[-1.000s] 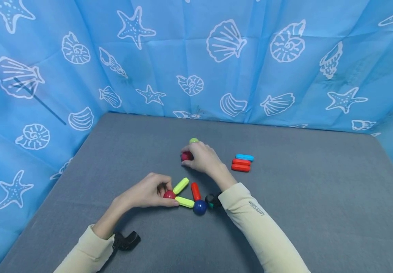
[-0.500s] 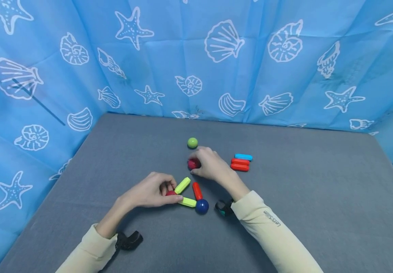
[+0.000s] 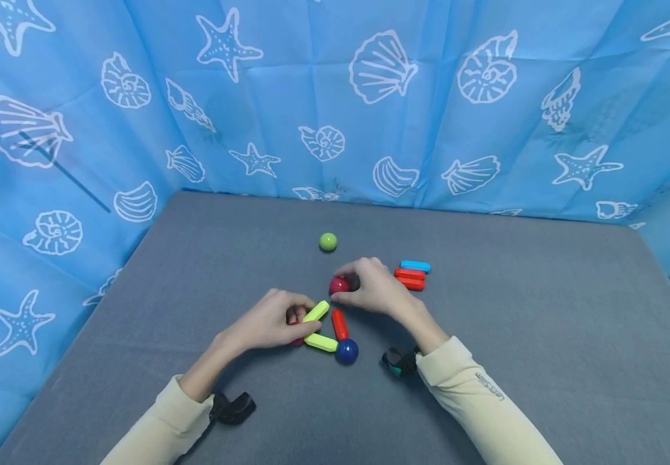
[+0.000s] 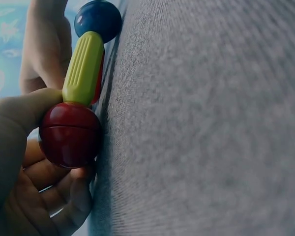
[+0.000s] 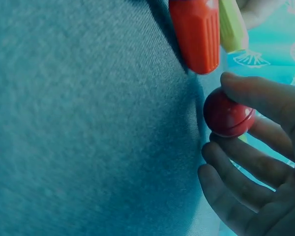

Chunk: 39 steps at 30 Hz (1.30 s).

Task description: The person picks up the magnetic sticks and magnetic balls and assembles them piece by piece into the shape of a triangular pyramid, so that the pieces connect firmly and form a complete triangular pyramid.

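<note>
My left hand (image 3: 276,320) grips a red ball (image 4: 70,140) at the corner of a small rod-and-ball construction. Its thumb lies where a yellow-green rod (image 3: 321,343) meets that ball. This rod leads to a dark blue ball (image 3: 347,351), from which a red rod (image 3: 340,325) points away. A second yellow-green rod (image 3: 316,311) slants out from the left hand. Just beyond the free rod ends, my right hand (image 3: 372,288) pinches another red ball (image 5: 228,113) between thumb and fingers. In the right wrist view, a gap separates this ball from the red rod's end.
A green ball (image 3: 328,242) lies farther back on the grey table (image 3: 515,336). Right of the right hand, a blue rod (image 3: 415,265) and two red rods (image 3: 409,274) lie side by side. A blue shell-patterned curtain (image 3: 311,97) hangs behind.
My right hand has brought its red ball nearer and to the right, away from the green ball, towards the rod ends. The left hand has shifted slightly right with the construction.
</note>
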### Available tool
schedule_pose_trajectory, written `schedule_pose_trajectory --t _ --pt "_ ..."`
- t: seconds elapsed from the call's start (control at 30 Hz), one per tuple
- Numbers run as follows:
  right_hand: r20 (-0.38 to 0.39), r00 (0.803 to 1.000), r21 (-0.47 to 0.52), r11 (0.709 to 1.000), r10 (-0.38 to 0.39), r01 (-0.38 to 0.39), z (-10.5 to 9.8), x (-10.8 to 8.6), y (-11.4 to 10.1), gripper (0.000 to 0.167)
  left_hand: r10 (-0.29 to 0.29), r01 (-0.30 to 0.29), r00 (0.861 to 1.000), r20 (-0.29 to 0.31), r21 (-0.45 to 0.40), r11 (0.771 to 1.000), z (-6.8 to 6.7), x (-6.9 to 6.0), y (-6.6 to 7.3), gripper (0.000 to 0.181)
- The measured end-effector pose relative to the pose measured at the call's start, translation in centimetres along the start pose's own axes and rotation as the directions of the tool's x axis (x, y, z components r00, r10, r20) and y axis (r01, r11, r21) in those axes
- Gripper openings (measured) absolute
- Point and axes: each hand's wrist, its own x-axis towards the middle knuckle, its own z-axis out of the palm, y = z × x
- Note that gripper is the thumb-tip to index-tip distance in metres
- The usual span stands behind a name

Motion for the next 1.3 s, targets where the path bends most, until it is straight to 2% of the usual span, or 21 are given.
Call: schedule_pose_trajectory --t 0.17,0.37,0.57,0.83,1.1,1.3 --pt "0.025 1.0 0.074 0.997 -0.011 0.01 -0.1 -0.5 0.0 0.043 -0.005 0.005 1.0 -0.004 -0.008 1.0 0.2 0.2 0.1 0.025" --pt "0.039 0.999 0.104 0.994 -0.02 0.015 -0.2 -1.1 0.1 0.044 -0.009 0.009 1.0 -0.009 -0.012 1.0 0.2 0.3 0.2 0.026" --pt "0.056 0.998 0.156 0.988 -0.026 0.017 -0.1 -1.4 0.3 0.044 0.013 -0.013 1.0 -0.013 -0.009 1.0 0.3 0.3 0.2 0.027" --pt "0.053 0.998 0.126 0.992 -0.032 0.025 0.5 -1.7 0.1 0.047 0.036 -0.036 0.999 -0.021 -0.011 0.999 0.4 0.3 0.1 0.027" --pt "0.06 0.994 0.107 0.99 0.086 -0.092 1.3 -3.1 -1.7 0.073 0.039 -0.04 0.998 -0.057 -0.014 0.999 0.6 0.3 0.2 0.023" --pt "0.01 0.973 0.094 0.969 0.231 -0.231 1.9 -3.7 -3.0 0.071 0.021 -0.021 0.996 -0.087 -0.003 1.0 0.7 0.2 0.4 0.022"
